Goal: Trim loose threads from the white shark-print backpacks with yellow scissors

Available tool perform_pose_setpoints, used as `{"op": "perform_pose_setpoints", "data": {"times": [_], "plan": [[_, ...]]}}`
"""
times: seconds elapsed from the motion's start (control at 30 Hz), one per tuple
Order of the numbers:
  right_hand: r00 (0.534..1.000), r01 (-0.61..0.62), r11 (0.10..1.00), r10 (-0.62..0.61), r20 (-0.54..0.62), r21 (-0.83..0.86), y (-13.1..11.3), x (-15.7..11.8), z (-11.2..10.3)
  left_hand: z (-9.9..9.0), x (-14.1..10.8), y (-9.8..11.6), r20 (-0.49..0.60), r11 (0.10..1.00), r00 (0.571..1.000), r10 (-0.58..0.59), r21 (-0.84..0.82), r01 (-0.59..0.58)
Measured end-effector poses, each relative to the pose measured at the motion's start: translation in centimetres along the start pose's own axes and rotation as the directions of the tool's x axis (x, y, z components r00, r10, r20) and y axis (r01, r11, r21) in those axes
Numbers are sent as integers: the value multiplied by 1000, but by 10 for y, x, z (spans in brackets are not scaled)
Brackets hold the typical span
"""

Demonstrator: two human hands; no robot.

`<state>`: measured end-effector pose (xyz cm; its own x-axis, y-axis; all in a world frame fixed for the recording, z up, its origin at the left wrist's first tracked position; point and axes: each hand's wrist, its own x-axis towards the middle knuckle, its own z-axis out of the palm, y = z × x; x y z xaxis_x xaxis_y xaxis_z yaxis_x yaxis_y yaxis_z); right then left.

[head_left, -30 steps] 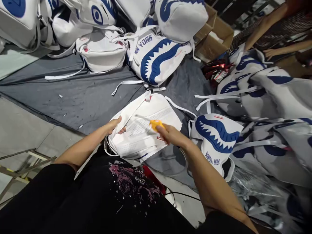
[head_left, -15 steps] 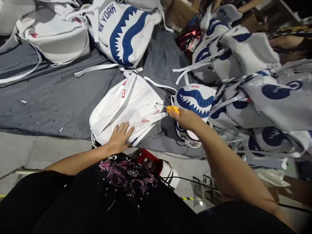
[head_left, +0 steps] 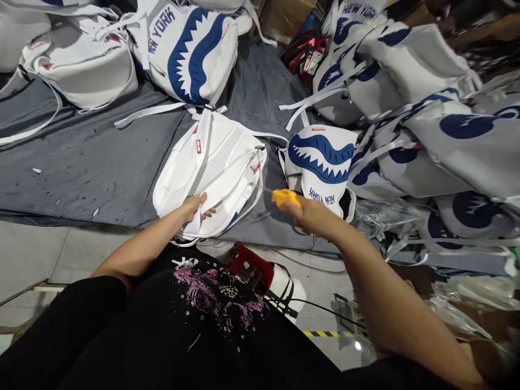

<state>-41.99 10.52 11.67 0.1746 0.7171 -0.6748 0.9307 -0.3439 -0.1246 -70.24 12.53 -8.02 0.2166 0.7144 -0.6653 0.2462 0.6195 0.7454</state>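
Observation:
A white backpack (head_left: 219, 157) lies on the grey cloth in front of me, its perforated back panel and straps facing up. My left hand (head_left: 195, 210) is closed around a white shoulder strap (head_left: 197, 223) at its near end. To the right of the backpack, apart from it, my right hand (head_left: 300, 211) grips an orange-handled tool (head_left: 286, 199) with a thin shaft pointing left. The shaft is blurred, so I cannot make out its tip. Just beyond that hand sits a small white bag (head_left: 319, 154) with a blue shark-mouth print and upside-down lettering.
A larger shark-mouth backpack (head_left: 199, 54) and a plain white bag (head_left: 87, 70) lie at the back left on the grey cloth (head_left: 101, 162). White bags with blue prints (head_left: 467, 127) are heaped on the right. Clear plastic wrapping (head_left: 385, 214) lies near them.
My left hand has gone from lying flat on the backpack to gripping its strap. The backpack's right side has shifted and lifted. The tool has drawn back from the backpack.

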Motion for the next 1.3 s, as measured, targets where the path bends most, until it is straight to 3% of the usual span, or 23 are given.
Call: {"op": "perform_pose_setpoints", "data": {"times": [0.07, 0.13, 0.2, 0.27, 0.33, 0.4, 0.47, 0.53, 0.57, 0.63, 0.67, 0.7, 0.73, 0.77, 0.8, 0.83, 0.9, 1.0, 1.1, 1.2, 1.3], "plan": [[997, 52, 998, -51, 62, -21, -3, 4, -3, 18, -2, 4, -56, 999, 997, 46, 2, -46], [997, 15, 989, -26, -69, -147, -4, 8, -8, 37, -11, 4, -128, 961, 968, 214, 203, -185], [978, -21, 965, -35, -204, -262, -2, 12, -12, 54, -22, 4, -118, 796, 911, 396, 538, -276], [978, 3, 953, -66, -198, -304, 2, 14, -12, 66, -28, 4, -59, 566, 876, 478, 784, -256], [976, -22, 951, -47, -215, -310, 5, 13, -8, 71, -29, 5, -26, 454, 880, 473, 864, -218], [971, -55, 949, -21, -237, -311, 5, 9, -1, 69, -27, 7, 18, 419, 887, 461, 877, -235], [982, -19, 948, -42, -183, -319, 4, 1, 8, 56, -26, 9, 73, 447, 890, 450, 844, -295], [986, 1, 947, -54, -157, -322, 3, -9, 19, 32, -29, 8, 84, 500, 844, 529, 773, -390], [983, -19, 947, -40, -178, -321, 2, -14, 26, 16, -32, 6, 42, 532, 797, 602, 723, -440], [979, -73, 949, 10, -203, -306, 2, -26, 43, -20, -39, 0, -175, 649, 704, 688, 582, -490], [983, -87, 954, 35, -180, -288, 2, -32, 55, -39, -41, -3, -323, 755, 704, 632, 461, -466], [989, -92, 961, 58, -136, -259, 1, -38, 69, -57, -42, -7, -454, 871, 744, 490, 282, -401], [994, -92, 971, 74, -85, -221, 0, -44, 85, -74, -41, -9, -518, 951, 805, 288, 59, -302], [996, -86, 981, 80, -42, -175, -1, -50, 101, -89, -38, -10, -497, 969, 865, 76, -168, -181], [997, -81, 989, 81, -12, -127, -3, -56, 119, -101, -34, -11, -406, 933, 909, -100, -356, -57], [996, -85, 993, 85, 5, -86, -7, -60, 136, -111, -29, -10, -288, 874, 934, -214, -484, 52], [994, -110, 993, 111, 23, -35, -16, -64, 168, -120, -19, -6, -89, 789, 953, -290, -586, 185], [989, -145, 989, 144, 30, 31, -42, -54, 204, -112, -8, 2, 117, 764, 967, -228, -594, 252], [995, -97, 989, 100, -21, 116, -75, -36, 227, -94, -2, 4, 319, 765, 938, -138, -567, 306], [996, -39, 992, 48, -75, 120, -95, -29, 241, -87, 6, 0, 362, 770, 930, -54, -579, 270], [983, -123, 988, 135, -128, 92, -91, -33, 250, -91, 16, -7, 386, 746, 922, 17, -619, 245]]}}
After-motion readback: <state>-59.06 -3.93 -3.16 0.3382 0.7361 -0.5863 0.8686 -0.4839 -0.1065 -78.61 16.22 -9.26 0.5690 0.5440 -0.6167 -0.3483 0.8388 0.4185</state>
